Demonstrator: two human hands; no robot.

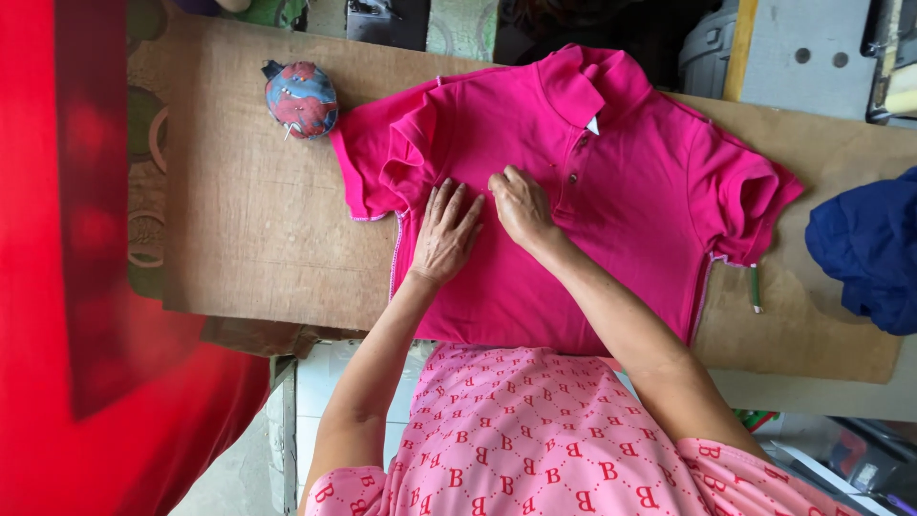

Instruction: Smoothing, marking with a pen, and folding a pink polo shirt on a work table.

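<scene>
A bright pink polo shirt [630, 201] lies spread front-up on a brown board table [258, 239], collar at the far side. My left hand [445, 232] rests flat on the shirt's chest, fingers apart. Just right of it, my right hand [521, 205] presses on the fabric beside the button placket, fingers curled down; whether it pinches anything is hidden.
A round blue-and-red pincushion [301, 98] sits at the table's far left, near the shirt's sleeve. A green pen [755, 289] lies by the shirt's right hem. Dark blue cloth [869, 248] is heaped at the right edge. Red fabric [86, 258] fills the left side.
</scene>
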